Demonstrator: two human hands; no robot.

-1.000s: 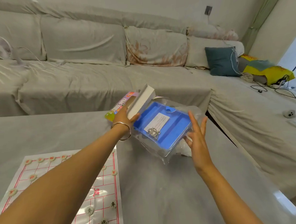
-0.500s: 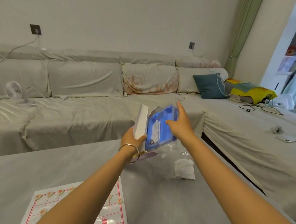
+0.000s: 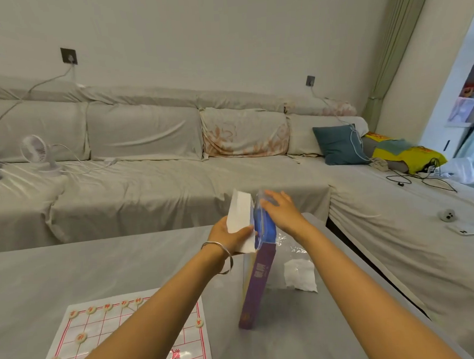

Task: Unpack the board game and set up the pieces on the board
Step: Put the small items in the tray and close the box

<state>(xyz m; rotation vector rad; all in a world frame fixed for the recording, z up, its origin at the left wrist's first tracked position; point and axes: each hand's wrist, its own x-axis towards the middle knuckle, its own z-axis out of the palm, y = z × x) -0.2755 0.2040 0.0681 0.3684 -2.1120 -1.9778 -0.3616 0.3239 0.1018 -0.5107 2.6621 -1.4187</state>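
Observation:
A purple game box [image 3: 257,286] stands on end on the grey table [image 3: 97,271]. My left hand [image 3: 228,236] grips its white opened flap [image 3: 239,220]. A blue plastic tray [image 3: 265,227] in a clear bag sticks up out of the box top, and my right hand [image 3: 280,211] lies flat against its side with fingers straight. At the lower left lies a paper chess board [image 3: 123,341] with red lines and several round pale pieces [image 3: 81,338] on it.
A clear plastic bag with a white paper [image 3: 300,275] lies on the table right of the box. Beyond the table runs a long covered sofa [image 3: 147,179] with a small fan [image 3: 35,151], a teal cushion [image 3: 338,145] and cables.
The box and blue tray have been turned from lying open to standing upright. My right hand moved from beside the tray to flat against it. The view tilted upward.

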